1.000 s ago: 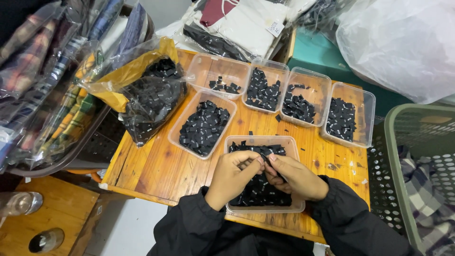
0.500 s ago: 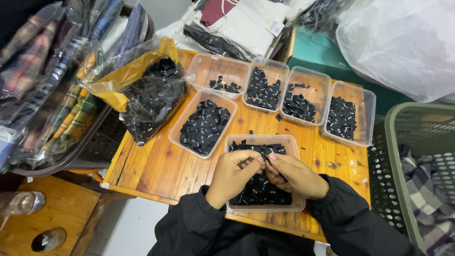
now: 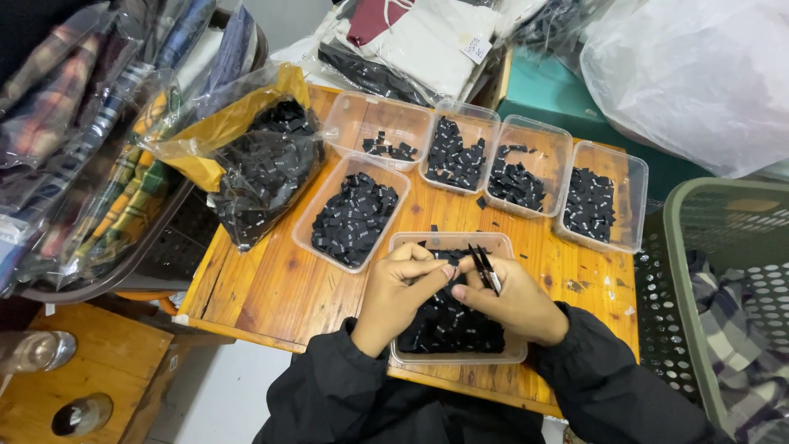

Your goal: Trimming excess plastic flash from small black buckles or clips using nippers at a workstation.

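Wooden table (image 3: pixel 271 296) packed with tubs of black tags. Left hand (image 3: pixel 400 293) and right hand (image 3: pixel 508 299) meet over the 6 o'clock tub (image 3: pixel 460 355), fingertips pinched; right grips scissors (image 3: pixel 485 269), what left pinches can't be told. Basically unchanged from half a second back.

I count six clear plastic trays on the wooden desk (image 3: pixel 271 288): four in a back row, one (image 3: pixel 355 211) set in front of them to the left, and one (image 3: pixel 457 355) nearest me. All six hold small black pieces, far too many to count; the back-left tray (image 3: pixel 380 131) has only a small scatter. One clear bag (image 3: pixel 261 168) of the same black pieces lies at the desk's left edge. Two hands are in view, my left hand (image 3: pixel 399 288) and my right hand (image 3: pixel 514 302). One pair of black tweezers (image 3: pixel 485 269). One green basket (image 3: pixel 715 304) stands to the right.
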